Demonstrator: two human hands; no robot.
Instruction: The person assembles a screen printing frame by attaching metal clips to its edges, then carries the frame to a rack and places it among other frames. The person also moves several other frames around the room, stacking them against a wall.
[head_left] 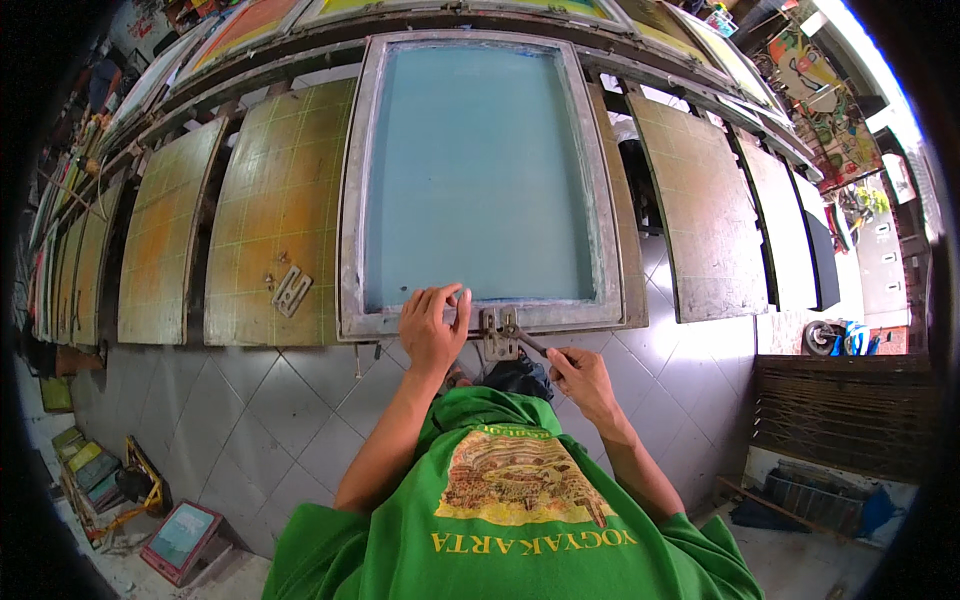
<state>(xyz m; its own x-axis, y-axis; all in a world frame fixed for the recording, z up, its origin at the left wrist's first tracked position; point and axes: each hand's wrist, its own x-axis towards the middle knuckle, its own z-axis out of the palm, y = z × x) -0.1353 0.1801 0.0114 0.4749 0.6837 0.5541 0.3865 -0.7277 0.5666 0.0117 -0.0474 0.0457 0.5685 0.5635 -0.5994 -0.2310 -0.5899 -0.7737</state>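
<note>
A screen-printing frame (602, 220) with stretched blue-green mesh (480, 180) lies flat in front of me on a board. My left hand (433, 325) rests on its near edge, left of the middle, fingers stretched out over the rim and holding nothing. A slotted metal bracket (498, 340) with a bolt sits at the middle of that near edge. My right hand (582, 380) is closed around the handle of a thin dark wrench (532, 344). The tool's far end meets the bolt on the bracket; its exact fit is too small to make out.
Wooden printing boards (275, 200) stand in a row on both sides. A loose slotted metal plate (291, 291) lies on the left one. More frames (250, 30) lean beyond the rail. A small red-framed screen (180, 540) is on the floor at lower left.
</note>
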